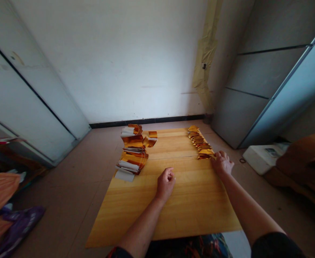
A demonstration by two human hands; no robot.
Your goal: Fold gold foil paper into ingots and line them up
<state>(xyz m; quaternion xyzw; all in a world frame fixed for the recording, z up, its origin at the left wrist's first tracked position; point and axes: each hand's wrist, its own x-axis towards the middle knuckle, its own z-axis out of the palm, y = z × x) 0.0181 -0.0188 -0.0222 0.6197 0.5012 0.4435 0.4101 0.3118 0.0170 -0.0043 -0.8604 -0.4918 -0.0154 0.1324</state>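
Note:
My left hand [165, 182] rests over the middle of the wooden board, its fingers curled in and nothing visible in them. At the board's right edge, my right hand [222, 163] has its fingers closed at the end of a folded gold paper piece [206, 154], the nearest of a row. Behind it, several more folded gold paper pieces [199, 139] overlap in a line toward the far edge. Over on the left lie stacks of orange-gold paper sheets with pale backs [132, 157], fanned and curling. My right fingertips are partly hidden.
The wooden board [173, 211] spans the space before my lap. Beyond it stands a white wall [136, 64] with tape down its right part. A grey cabinet [256, 71] and a white box [262, 157] are on the right. Orange cloth [1, 193] and a purple bag [23, 225] lie left.

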